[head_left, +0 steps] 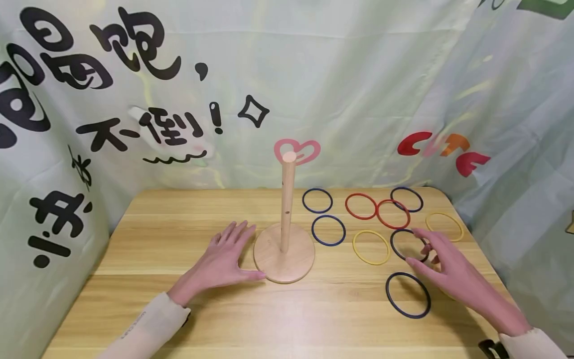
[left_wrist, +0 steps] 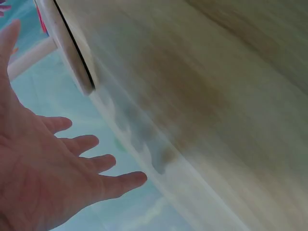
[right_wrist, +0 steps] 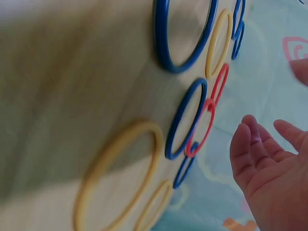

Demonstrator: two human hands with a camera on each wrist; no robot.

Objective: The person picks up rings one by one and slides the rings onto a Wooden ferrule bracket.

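Note:
My left hand (head_left: 228, 257) lies beside the round wooden base (head_left: 264, 264) of an upright post (head_left: 288, 204), fingers spread and thumb at the base's edge. In the left wrist view that hand (left_wrist: 43, 168) shows its palm and holds nothing. My right hand (head_left: 453, 267) hovers at the right over a dark blue ring (head_left: 392, 247), thumb and fingers apart. Nothing is between its fingers in the right wrist view, where the hand (right_wrist: 269, 168) is raised off the table. Another blue ring (head_left: 387, 294) lies nearer me, and a yellow ring (right_wrist: 89, 185) is mostly hidden by my right arm in the head view.
Further rings lie flat right of the post: two blue ones beside it, two red rings (head_left: 347, 209), a yellow ring (head_left: 355, 249), another yellow ring (head_left: 462, 232) and a blue ring (head_left: 421, 199) partly under a red one. A printed curtain (head_left: 350, 89) hangs behind the table (head_left: 170, 224).

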